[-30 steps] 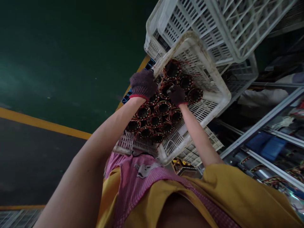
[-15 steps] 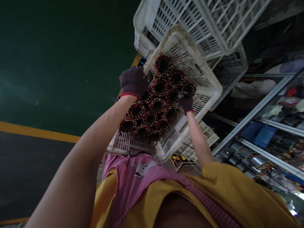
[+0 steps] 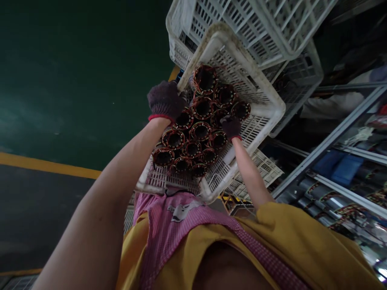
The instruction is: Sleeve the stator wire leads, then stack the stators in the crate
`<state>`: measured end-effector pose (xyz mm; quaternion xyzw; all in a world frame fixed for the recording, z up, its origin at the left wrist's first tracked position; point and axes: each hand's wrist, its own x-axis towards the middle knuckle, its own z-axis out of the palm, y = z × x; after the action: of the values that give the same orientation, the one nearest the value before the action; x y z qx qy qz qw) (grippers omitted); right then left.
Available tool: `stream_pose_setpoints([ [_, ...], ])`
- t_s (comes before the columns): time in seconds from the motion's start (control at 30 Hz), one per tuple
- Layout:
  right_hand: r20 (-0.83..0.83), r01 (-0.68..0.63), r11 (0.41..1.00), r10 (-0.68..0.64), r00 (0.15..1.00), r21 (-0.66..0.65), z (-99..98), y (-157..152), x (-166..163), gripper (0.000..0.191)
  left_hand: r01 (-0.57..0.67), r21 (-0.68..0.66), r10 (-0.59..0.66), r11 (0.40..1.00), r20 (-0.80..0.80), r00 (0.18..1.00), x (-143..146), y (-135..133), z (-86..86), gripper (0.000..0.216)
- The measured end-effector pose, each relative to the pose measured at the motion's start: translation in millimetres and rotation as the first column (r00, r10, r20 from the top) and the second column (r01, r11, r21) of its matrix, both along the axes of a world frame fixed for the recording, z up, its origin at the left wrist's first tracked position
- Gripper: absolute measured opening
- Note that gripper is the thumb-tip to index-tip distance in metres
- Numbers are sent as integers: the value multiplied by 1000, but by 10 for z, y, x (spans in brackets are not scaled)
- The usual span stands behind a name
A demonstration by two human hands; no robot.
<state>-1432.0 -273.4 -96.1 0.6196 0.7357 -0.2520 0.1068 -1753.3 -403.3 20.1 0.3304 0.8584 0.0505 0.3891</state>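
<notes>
A white slotted plastic crate (image 3: 266, 102) sits in front of me, holding several round motor stators (image 3: 201, 131) with copper windings and dark bores. My left hand (image 3: 165, 100), in a dark knit glove with a red cuff, is closed over the crate's left rim. My right hand (image 3: 231, 127), gloved the same way, reaches down inside the crate among the stators on the right side. Its fingers curl onto a stator there, but the grip itself is hidden.
More white crates (image 3: 250, 28) are stacked just behind and above the one I hold, with another (image 3: 260, 173) below right. A metal rack (image 3: 338, 185) with wound parts runs along the right. Green floor with a yellow line (image 3: 45, 166) lies to the left.
My right hand moved from the middle stators toward the crate's right side, then slightly back. The left hand kept its hold on the rim. The view shifted a little.
</notes>
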Motion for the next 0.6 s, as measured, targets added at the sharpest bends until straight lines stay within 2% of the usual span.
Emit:
stream_pose_setpoints([
  [0.17,0,-11,1000,11,1000,4,-82,-26,59,22,1,-22,-1,1000,-14,1000,5,-2,-31,72],
  [0.33,-63,51,999,-51,997,0,-105,-1,45,16,33,-8,-33,999,-47,998,-2,3,-44,64],
  [0.43,-140,100,995,-96,985,26,-35,-4,101,16,30,-13,-31,999,-36,999,2,4,-36,60],
  [0.53,-219,220,970,-194,956,102,123,-99,310,26,20,-38,-20,999,-13,1000,8,6,-20,61],
  [0.6,-152,247,964,-230,961,100,242,-240,493,32,23,-45,-24,999,-22,999,11,8,-12,59],
])
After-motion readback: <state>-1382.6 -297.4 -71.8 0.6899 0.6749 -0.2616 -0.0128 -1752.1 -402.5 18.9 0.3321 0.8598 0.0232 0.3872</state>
